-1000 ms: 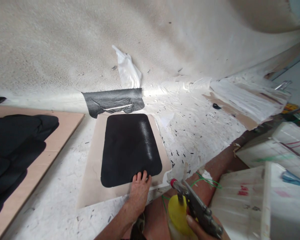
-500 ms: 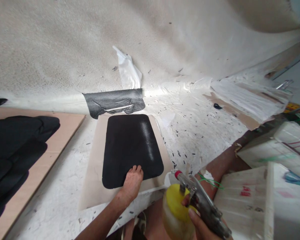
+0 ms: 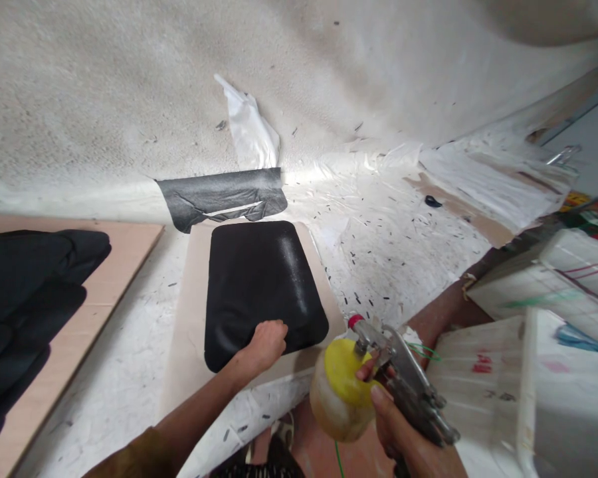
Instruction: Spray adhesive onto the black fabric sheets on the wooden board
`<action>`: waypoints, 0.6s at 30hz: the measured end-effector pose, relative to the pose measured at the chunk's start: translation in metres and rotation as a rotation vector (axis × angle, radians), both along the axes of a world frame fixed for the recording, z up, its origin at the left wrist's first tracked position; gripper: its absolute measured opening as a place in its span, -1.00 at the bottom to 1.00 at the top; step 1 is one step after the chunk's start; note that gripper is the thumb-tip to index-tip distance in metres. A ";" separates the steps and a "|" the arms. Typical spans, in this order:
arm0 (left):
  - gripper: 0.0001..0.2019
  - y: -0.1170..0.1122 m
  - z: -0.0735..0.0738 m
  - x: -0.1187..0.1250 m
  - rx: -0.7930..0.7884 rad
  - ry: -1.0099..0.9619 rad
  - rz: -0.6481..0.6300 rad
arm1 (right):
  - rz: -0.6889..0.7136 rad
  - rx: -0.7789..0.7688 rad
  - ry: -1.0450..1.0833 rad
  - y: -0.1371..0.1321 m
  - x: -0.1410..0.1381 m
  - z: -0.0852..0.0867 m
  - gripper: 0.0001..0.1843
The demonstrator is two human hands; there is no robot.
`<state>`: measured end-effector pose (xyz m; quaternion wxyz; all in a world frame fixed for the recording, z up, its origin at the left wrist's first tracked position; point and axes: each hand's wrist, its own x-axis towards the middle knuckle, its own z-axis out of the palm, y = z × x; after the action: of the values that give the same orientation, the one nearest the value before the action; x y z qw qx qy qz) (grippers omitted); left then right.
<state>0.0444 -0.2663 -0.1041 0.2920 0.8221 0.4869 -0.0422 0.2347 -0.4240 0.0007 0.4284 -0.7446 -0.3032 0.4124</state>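
Observation:
A black rounded-corner sheet (image 3: pixel 252 279) lies on a beige board (image 3: pixel 182 345), with a pale whitish streak along its right side. My left hand (image 3: pixel 268 344) is closed at the sheet's near edge; its fingertips are hidden, and the sheet ripples beside it. On the right, my right hand (image 3: pixel 396 415) grips a metal spray gun (image 3: pixel 403 372). Below the gun hangs a cloudy plastic cup with a yellow lid (image 3: pixel 346 378). The red-ringed nozzle points up and left, near the board's right corner.
A pile of black pieces (image 3: pixel 24 285) rests on a cardboard sheet (image 3: pixel 129 245) at left. Behind the board lies a grey-black sheet (image 3: pixel 219 192) against the draped backing. White foam boxes (image 3: pixel 498 378) stand at right; dark scraps dot the white surface.
My left fingers, stretched flat on the sheet before, are now curled at its edge, and the sheet has rippled there. The spray gun has shifted slightly up and its cup tilts left.

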 end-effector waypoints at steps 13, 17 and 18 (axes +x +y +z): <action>-0.98 0.071 -0.008 -0.030 -0.755 -0.495 0.344 | 0.058 0.130 0.093 0.027 -0.019 0.004 -0.52; -0.95 0.075 -0.002 -0.029 -0.710 -0.400 0.255 | 0.143 0.080 0.023 0.030 -0.031 0.012 -0.51; -0.93 0.076 0.000 -0.029 -0.677 -0.360 0.215 | 0.159 0.056 0.019 0.029 -0.033 0.013 -0.52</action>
<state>0.0154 -0.1900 -0.1044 0.6298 0.6180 0.4699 -0.0249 0.2022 -0.3946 0.0133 0.4179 -0.7020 -0.3688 0.4433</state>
